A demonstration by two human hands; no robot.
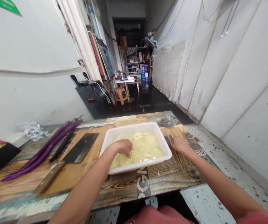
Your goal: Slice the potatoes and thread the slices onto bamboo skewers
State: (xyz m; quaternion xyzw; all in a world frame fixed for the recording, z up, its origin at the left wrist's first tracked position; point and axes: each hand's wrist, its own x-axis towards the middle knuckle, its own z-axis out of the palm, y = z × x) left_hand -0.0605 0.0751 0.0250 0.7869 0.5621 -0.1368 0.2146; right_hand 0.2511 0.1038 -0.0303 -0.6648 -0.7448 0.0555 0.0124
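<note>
A white plastic tub (165,148) holds pale yellow peeled potato slices (148,143) in water. My left hand (124,147) reaches over the tub's near left part, fingers curled down to the slices; what lies between the fingertips is hidden. One round slice (137,136) sits higher, at the far side, with a thin line like a skewer across it. Right of the tub, my right hand (180,145) is closed on thin bamboo skewers (179,160), part of a loose bundle spread on the table.
A cleaver (81,148) lies on a wooden board (72,175), left of the tub. Long purple eggplants (47,144) and crumpled foil (34,130) are farther left. A crumpled plastic bag (169,121) lies behind the skewers. Beyond the table stands a stool (120,95).
</note>
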